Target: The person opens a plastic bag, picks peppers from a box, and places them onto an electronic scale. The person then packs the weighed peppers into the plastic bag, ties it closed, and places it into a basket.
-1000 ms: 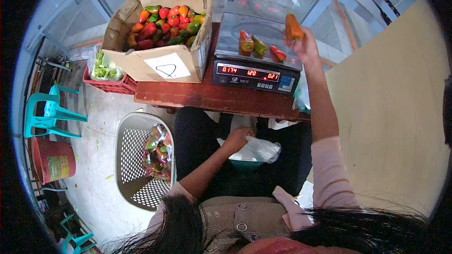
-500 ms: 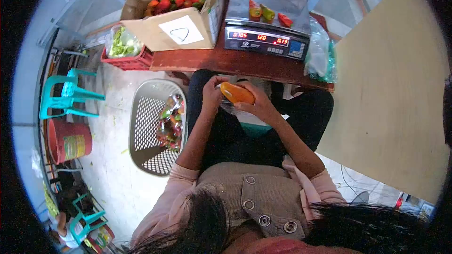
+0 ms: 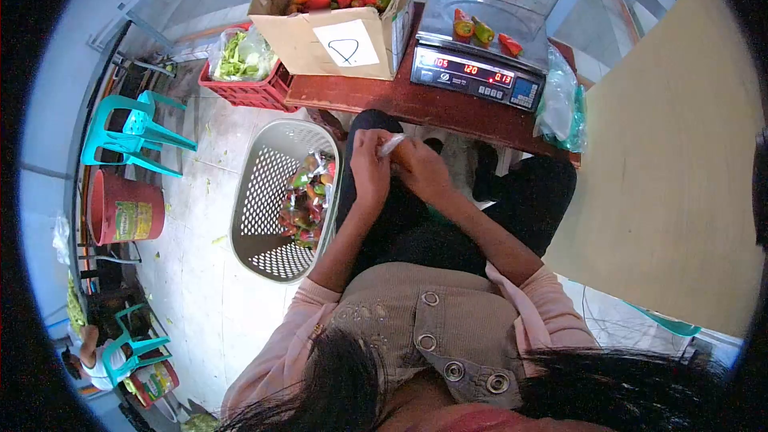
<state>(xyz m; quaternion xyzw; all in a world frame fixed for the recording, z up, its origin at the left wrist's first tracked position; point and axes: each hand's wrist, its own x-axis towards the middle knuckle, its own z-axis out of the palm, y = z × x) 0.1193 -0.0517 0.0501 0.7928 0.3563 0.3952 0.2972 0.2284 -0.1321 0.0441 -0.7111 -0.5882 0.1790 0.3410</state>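
In front of my knees, my left hand (image 3: 370,172) and my right hand (image 3: 426,172) are close together, both closed. Between them, the gathered end of a clear plastic bag (image 3: 392,145) pokes up, pinched by the fingers of my left hand. My right hand wraps round the bag's body, and the orange pepper inside is mostly hidden by its fingers. To the left of my legs, a grey slotted laundry-type basket (image 3: 260,184) holds several clear bags of mixed peppers (image 3: 308,200).
On the red-brown table (image 3: 352,96) stand a cardboard box (image 3: 296,44) of peppers and a digital scale (image 3: 478,80) bearing pepper pieces (image 3: 483,31). Plastic bags (image 3: 560,104) hang at its right end. A red crate (image 3: 256,92), teal chairs (image 3: 112,140) and a person (image 3: 92,356) are leftward.
My hands have turned the bagged orange pepper, so its clear plastic end now shows between the fingers and the pepper is mostly covered. The camera view has shifted, moving surroundings rightward.
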